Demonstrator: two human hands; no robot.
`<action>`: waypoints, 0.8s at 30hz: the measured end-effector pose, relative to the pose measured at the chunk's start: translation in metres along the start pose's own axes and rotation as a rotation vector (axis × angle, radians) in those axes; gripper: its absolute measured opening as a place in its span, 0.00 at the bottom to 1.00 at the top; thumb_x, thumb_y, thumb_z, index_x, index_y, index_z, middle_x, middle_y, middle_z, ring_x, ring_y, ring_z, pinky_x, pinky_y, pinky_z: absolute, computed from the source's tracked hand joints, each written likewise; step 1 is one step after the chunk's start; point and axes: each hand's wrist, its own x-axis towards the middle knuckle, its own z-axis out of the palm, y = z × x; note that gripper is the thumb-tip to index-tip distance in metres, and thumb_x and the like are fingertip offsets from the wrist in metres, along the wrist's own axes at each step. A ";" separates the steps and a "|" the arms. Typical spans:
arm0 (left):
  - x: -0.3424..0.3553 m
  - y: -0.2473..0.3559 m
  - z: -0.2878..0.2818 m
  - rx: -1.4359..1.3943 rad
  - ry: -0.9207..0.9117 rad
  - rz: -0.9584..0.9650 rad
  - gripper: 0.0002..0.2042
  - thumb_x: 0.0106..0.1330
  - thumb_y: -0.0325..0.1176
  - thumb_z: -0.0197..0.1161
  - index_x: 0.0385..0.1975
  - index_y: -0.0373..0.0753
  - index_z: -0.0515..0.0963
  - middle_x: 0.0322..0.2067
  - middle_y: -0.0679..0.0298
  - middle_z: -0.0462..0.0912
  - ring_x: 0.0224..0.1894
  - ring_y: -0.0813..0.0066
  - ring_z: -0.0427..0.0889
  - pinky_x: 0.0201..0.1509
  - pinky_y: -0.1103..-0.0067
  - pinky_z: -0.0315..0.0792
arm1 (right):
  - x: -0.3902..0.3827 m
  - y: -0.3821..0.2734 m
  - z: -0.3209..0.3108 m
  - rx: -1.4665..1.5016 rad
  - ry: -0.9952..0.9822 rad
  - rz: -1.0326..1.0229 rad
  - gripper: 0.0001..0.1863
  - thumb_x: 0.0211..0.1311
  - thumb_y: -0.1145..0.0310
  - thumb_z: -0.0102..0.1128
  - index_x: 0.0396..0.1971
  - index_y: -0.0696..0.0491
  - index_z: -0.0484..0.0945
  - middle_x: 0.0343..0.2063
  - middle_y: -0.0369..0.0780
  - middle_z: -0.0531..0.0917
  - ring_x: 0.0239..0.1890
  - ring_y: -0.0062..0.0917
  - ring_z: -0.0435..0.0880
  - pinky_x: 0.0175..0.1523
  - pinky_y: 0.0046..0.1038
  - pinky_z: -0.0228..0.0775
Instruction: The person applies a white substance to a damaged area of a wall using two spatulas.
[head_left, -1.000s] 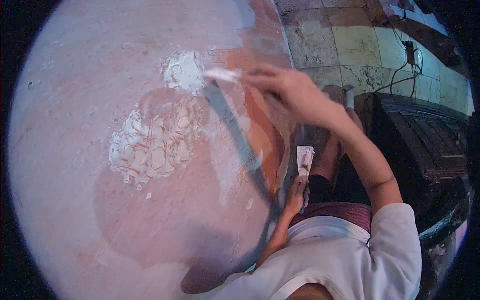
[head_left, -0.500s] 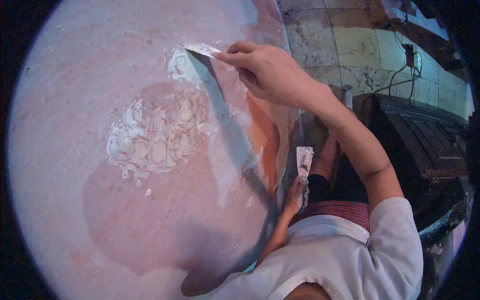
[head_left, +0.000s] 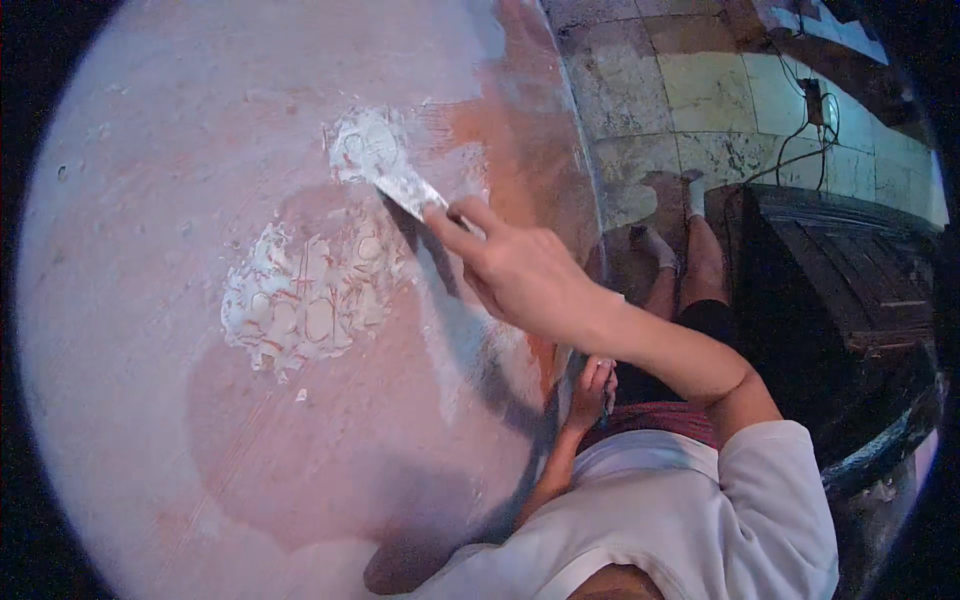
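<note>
Since half a second ago, the right hand (head_left: pixel 530 275) has swept from the upper to the lower edge of the small white patch (head_left: pixel 365 140). Its fingers grip a flat scraper (head_left: pixel 412 192), blade tip at that edge on the pinkish surface (head_left: pixel 150 300). A larger white patch (head_left: pixel 310 295) lies below, leftward. Left hand (head_left: pixel 590 392) fingers curl round a second tool (head_left: pixel 609 400), mostly hidden beyond the right forearm (head_left: pixel 680 355).
</note>
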 end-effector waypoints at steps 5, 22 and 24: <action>-0.006 0.017 0.007 0.243 0.073 0.178 0.16 0.68 0.49 0.43 0.37 0.41 0.68 0.18 0.69 0.66 0.15 0.81 0.66 0.15 0.83 0.63 | -0.010 0.008 -0.023 0.062 -0.006 -0.084 0.23 0.52 0.74 0.53 0.51 0.55 0.70 0.40 0.47 0.74 0.32 0.44 0.80 0.33 0.41 0.74; 0.007 -0.022 -0.002 0.054 0.053 0.206 0.16 0.69 0.48 0.43 0.39 0.41 0.67 0.18 0.69 0.66 0.13 0.80 0.66 0.14 0.82 0.63 | 0.005 0.006 0.003 0.003 0.077 -0.039 0.26 0.50 0.76 0.54 0.54 0.50 0.70 0.41 0.46 0.75 0.34 0.42 0.80 0.37 0.37 0.74; 0.006 -0.019 -0.001 0.055 0.075 0.277 0.16 0.68 0.48 0.43 0.38 0.41 0.67 0.18 0.69 0.66 0.14 0.80 0.67 0.15 0.82 0.63 | -0.008 0.003 -0.008 0.058 -0.021 0.007 0.29 0.47 0.81 0.53 0.55 0.50 0.71 0.42 0.45 0.74 0.34 0.38 0.79 0.38 0.32 0.73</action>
